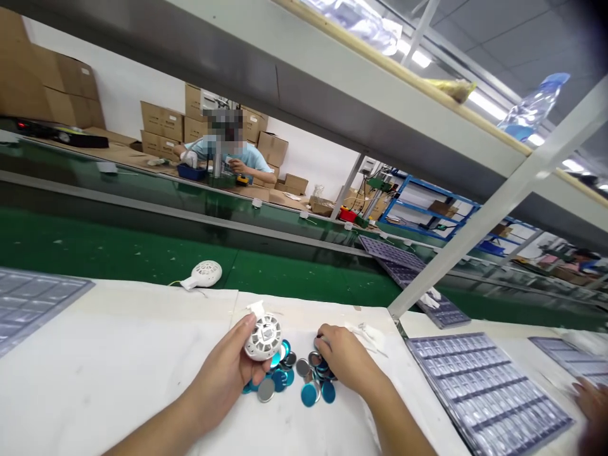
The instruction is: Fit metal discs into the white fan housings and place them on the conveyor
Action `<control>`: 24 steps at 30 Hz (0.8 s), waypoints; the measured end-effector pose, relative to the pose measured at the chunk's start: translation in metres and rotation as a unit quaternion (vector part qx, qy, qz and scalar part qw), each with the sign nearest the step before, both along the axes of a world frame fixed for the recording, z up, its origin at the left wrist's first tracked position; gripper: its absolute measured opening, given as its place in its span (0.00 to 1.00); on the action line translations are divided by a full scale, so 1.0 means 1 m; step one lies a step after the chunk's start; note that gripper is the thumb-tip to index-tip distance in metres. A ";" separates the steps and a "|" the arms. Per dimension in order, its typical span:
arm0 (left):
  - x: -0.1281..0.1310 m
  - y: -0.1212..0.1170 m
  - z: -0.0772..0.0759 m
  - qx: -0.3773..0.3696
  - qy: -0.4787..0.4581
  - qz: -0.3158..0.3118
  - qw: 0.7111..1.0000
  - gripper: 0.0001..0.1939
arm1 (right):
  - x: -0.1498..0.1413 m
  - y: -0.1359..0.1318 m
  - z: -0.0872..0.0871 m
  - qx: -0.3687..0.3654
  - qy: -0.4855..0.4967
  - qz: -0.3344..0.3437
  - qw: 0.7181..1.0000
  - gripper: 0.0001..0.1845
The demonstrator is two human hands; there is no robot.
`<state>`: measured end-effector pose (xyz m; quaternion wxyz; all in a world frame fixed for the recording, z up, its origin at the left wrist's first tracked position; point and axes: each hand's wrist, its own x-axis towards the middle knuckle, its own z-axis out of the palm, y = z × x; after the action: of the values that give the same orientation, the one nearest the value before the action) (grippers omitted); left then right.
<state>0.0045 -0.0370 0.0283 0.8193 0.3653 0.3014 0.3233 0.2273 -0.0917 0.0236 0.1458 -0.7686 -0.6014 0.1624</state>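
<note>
At the lower middle of the frame, our two hands are apart from each other. Our left hand (223, 364) is closed around one white shell (264, 338), the thumb at its upper side and the fingers below. Our right hand (346, 356) is bent down over the discs (308, 394), its fingertips close together; we cannot tell if they grip one. The discs make two small piles, one just beside the shell and one at the right hand. They overlap, so we cannot count them exactly; some show a blue face, others a silver one. The shell is rounded, with a ring of openings around its centre and a short stub at the top. On the table (114, 373) we count three trays (489, 386), one at the left edge and two at the right, where another person's hand (591, 402) also shows. A second shell (206, 274) lies left of centre, by the green belt (280, 272). Beyond the belt, at the upper left, is one co-worker (256, 166), with several boxes (161, 120) behind.
</note>
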 end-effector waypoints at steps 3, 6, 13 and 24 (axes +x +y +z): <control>0.001 -0.001 -0.002 0.007 0.006 0.006 1.000 0.20 | 0.003 0.000 0.001 0.029 0.051 0.003 0.998 0.15; 0.001 -0.002 -0.002 0.015 0.008 0.001 1.000 0.20 | 0.002 -0.001 0.005 0.064 0.114 -0.004 0.991 0.15; 0.000 -0.002 -0.004 0.039 0.010 -0.004 0.999 0.18 | -0.013 -0.007 0.013 0.062 0.360 -0.010 0.931 0.20; 0.002 -0.009 -0.005 0.101 0.025 -0.002 0.995 0.16 | -0.050 -0.033 0.012 0.134 0.452 0.081 0.878 0.18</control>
<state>0.0061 -0.0460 0.0233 0.7709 0.4552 0.2869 0.3409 0.1773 -0.1244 0.0354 0.4897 -0.5332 -0.5462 0.4213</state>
